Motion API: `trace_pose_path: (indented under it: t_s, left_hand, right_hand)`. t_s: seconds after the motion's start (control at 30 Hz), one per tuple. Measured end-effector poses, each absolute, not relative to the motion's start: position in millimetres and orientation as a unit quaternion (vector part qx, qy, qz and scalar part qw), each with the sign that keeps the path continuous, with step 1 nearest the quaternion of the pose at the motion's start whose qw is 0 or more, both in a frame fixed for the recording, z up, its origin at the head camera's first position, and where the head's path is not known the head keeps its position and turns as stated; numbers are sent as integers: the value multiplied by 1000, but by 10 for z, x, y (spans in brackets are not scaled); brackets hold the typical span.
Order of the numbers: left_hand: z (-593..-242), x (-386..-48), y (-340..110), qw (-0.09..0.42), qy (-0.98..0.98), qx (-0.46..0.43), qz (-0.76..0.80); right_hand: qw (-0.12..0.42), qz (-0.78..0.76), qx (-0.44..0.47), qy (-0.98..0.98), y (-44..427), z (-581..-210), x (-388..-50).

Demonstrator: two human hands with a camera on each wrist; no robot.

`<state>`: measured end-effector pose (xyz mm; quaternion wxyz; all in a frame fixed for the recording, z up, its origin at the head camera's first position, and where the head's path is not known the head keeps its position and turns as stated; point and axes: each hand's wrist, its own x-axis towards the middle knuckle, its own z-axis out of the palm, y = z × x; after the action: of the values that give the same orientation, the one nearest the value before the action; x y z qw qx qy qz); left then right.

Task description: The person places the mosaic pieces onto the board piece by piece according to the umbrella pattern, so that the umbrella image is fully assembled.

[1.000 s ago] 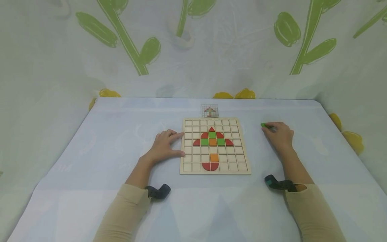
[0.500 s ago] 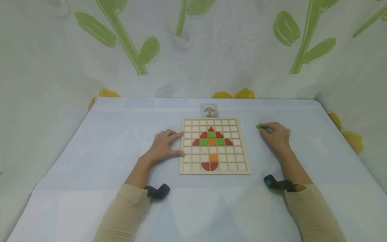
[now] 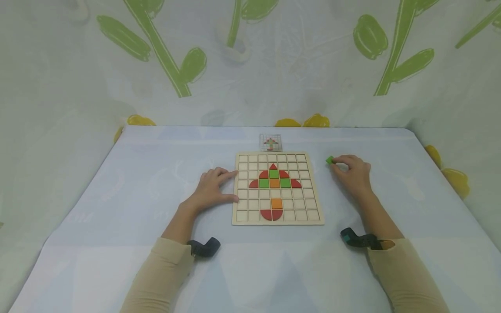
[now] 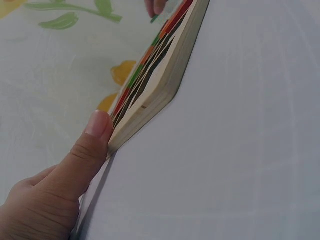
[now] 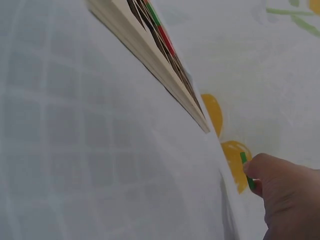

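A wooden grid board [image 3: 250,167] lies flat on the table, with red, green and orange tiles set in it. On its left edge rest the thumb and forefinger of my left hand [image 3: 211,187], spread apart; the left wrist view shows the thumb [image 4: 85,155] against the board's side. Right of the board, my right hand [image 3: 354,174] pinches a small green tile [image 3: 329,160] between thumb and forefinger, off the table. The right wrist view shows this green tile [image 5: 246,170] edge-on, partly covered by the fingers.
Behind the board stands a small pattern card [image 3: 271,142] printed with a similar coloured figure on a grid. The pale table [image 3: 250,269] ends at a patterned cloth wall [image 3: 293,65] at the back.
My right hand has moved a little left towards the board, and the green tile has turned in its fingers. The left hand and the board look unmoved.
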<state>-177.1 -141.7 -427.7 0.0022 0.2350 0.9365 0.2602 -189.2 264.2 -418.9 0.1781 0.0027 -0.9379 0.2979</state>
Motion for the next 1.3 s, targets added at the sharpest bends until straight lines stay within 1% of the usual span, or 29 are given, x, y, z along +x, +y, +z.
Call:
trace_pose_path:
  t_s: [0.47,0.6,1.03,1.13,1.3]
  left_hand:
    - [-4265,-1798,-1405,14,940,222,260]
    - [-4268,-1797,-1405,16,940,221,260]
    - [-4290,-1803,-1407,16,939,223,260]
    - [-4294,-1801,-1407,12,939,224,259]
    - [-4298,-1788,-1406,7,940,227,255]
  right_hand:
    - [252,313,102,-910,2469,-4157,-1860]
    - [258,322,125,-902,2425,-4169,-1865]
    - [281,330,238,-869,2270,-4182,-1840]
    - [281,327,269,-861,2227,-4192,-1830]
    - [263,319,282,-866,2142,-4192,-1784]
